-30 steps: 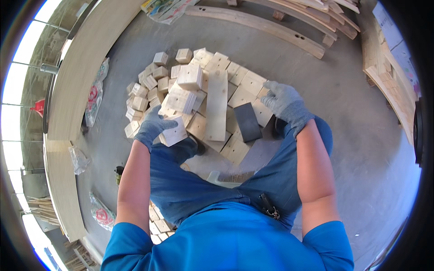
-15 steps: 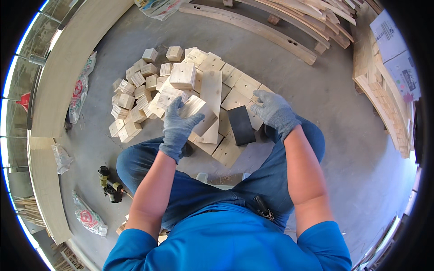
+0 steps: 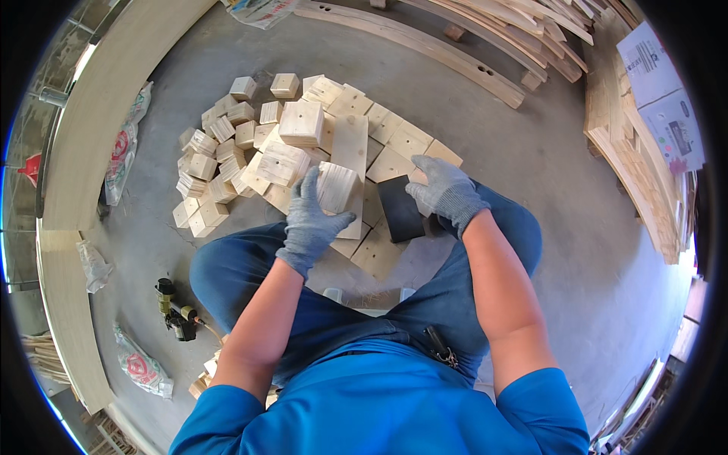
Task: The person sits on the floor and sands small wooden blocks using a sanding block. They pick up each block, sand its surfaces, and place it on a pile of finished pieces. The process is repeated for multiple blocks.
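My left hand (image 3: 309,221), in a grey knit glove, is beside a pale wooden block (image 3: 336,187). Its thumb and fingers are apart, with nothing gripped between them. The block rests on a long flat board (image 3: 351,140) and the wooden pieces around it. On the other side, my gloved right hand (image 3: 449,195) hovers at the edge of a black rectangular piece (image 3: 400,212), thumb spread from the fingers and nothing seen in it. Two more squarish blocks, one with a small hole (image 3: 301,123) and one with striped grain (image 3: 283,163), sit just beyond my left hand.
Loose wooden cubes (image 3: 203,167) are heaped at the left, next to rows of flat wooden pieces (image 3: 409,139). A nail-gun-like tool (image 3: 174,311) lies by my left knee. Long timbers (image 3: 425,47) lie at the back; cardboard boxes (image 3: 660,91) stand at the right.
The block by my left hand has turned, now showing its grained face toward me. My left hand has shifted right, closer to it; my right hand has drawn slightly inward to the black piece.
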`<state>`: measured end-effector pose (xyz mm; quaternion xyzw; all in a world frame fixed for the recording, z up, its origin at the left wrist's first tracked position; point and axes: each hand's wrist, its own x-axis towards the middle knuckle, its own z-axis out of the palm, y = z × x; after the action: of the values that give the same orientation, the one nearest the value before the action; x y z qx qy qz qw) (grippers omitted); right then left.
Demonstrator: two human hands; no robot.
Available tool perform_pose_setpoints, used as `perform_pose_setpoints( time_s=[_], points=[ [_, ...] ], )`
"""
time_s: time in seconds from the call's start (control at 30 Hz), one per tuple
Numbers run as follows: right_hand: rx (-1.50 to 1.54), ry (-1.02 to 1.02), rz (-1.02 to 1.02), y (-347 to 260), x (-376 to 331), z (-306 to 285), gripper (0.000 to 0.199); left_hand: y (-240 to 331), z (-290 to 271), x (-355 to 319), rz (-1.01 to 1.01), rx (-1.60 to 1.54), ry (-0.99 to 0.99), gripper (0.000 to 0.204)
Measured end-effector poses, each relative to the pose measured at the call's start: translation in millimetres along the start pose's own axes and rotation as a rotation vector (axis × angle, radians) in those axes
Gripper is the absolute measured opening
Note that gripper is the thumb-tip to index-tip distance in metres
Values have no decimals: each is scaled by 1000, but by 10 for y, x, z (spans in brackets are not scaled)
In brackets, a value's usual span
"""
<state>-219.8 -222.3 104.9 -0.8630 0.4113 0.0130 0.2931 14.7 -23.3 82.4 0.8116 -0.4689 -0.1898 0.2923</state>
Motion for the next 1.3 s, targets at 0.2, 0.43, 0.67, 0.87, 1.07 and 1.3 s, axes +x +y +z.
perform_pose_setpoints(
  time_s=[0.2, 0.43, 0.67, 0.87, 1.07, 1.3],
  points=[
    [-74, -61, 70, -157, -20, 155, 92, -218, -70, -45, 20, -13, -22, 113],
    [-189, -126, 232, -392, -150, 543, 114, -314, -189, -148, -32, -103, -42, 112],
    [-195, -8, 346, -505, -316, 838, 118, -747, -27, 73, -76, -81, -128, 130],
    [-198, 11, 362, -663, -334, 962, 125, -997, 184, 194, 47, -287, -149, 133],
    [-278, 98, 345, -585, -300, 1067, 117, -865, 218, 190, 70, -533, -165, 117],
    [153, 351, 235, -587, -414, 853, 103, -636, 393, 63, 87, -707, -116, 108]
  ],
)
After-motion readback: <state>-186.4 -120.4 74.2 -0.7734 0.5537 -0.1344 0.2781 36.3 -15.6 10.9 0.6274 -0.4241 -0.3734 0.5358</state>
